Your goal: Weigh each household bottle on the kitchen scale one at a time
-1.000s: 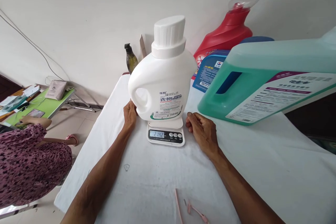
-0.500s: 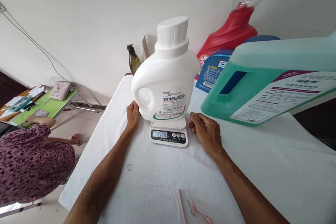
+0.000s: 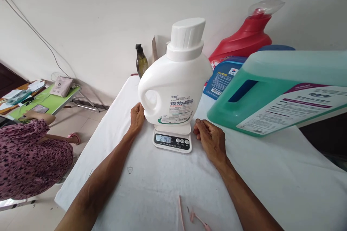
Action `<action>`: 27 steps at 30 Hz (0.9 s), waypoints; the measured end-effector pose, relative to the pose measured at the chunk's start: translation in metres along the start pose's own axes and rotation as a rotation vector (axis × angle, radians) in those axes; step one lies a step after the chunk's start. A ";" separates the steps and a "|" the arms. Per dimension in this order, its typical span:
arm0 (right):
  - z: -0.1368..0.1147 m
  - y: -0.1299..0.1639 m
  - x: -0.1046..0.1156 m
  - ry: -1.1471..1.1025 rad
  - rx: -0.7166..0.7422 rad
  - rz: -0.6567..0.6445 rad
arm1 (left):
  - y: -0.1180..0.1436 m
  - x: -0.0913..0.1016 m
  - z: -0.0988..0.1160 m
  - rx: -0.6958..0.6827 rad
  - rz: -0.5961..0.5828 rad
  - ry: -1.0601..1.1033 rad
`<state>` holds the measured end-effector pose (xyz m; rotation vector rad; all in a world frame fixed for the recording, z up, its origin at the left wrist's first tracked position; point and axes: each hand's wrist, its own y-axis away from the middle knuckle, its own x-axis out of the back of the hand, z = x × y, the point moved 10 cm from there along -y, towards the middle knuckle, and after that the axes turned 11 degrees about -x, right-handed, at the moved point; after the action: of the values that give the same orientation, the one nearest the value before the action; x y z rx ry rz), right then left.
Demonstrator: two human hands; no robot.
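Observation:
A white laundry bottle [image 3: 176, 83] with a white cap and a loop handle stands upright on a small digital kitchen scale [image 3: 172, 142]. The scale's display reads 2143. On the bottle's left side, my left hand [image 3: 137, 117] rests on the cloth with its fingers curled closed, close to the bottle's lower edge; its fingertips are partly hidden. My right hand [image 3: 211, 139] lies loosely fisted just right of the scale, apart from it, and nothing shows in its fingers.
At right stands a big jug of green liquid [image 3: 271, 97], with a blue bottle [image 3: 219, 79] and a red bottle [image 3: 244, 39] behind. A dark pump bottle [image 3: 141, 61] is by the wall. Pink cords [image 3: 199, 220] lie in front. At left, a person [image 3: 32, 158] sits by a green table [image 3: 54, 104].
The view has shifted slightly. Both hands keep their places beside the bottle and scale, and the display reading is the same.

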<state>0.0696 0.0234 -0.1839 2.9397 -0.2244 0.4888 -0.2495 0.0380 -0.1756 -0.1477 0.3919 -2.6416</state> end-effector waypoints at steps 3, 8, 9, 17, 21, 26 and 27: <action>0.000 0.000 0.000 -0.001 0.005 0.000 | 0.000 0.000 0.002 -0.020 -0.006 -0.027; 0.002 0.000 -0.001 -0.014 -0.002 -0.003 | -0.001 0.000 0.002 -0.030 -0.024 -0.048; 0.002 -0.001 -0.001 -0.015 -0.004 -0.004 | -0.001 -0.001 0.002 -0.032 -0.029 -0.051; 0.006 0.000 0.002 0.032 0.018 -0.002 | 0.002 0.000 -0.003 -0.003 -0.014 -0.037; 0.015 -0.003 0.004 0.097 0.003 0.005 | -0.001 0.006 0.014 -0.026 0.082 0.047; 0.017 -0.005 0.005 0.159 -0.012 0.018 | -0.002 0.008 0.091 -0.242 0.088 0.118; 0.018 -0.004 0.005 0.155 -0.015 0.015 | 0.000 0.006 0.108 -0.283 0.049 0.123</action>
<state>0.0808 0.0239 -0.1995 2.8694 -0.2304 0.7107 -0.2360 0.0085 -0.0722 -0.0637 0.8006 -2.5416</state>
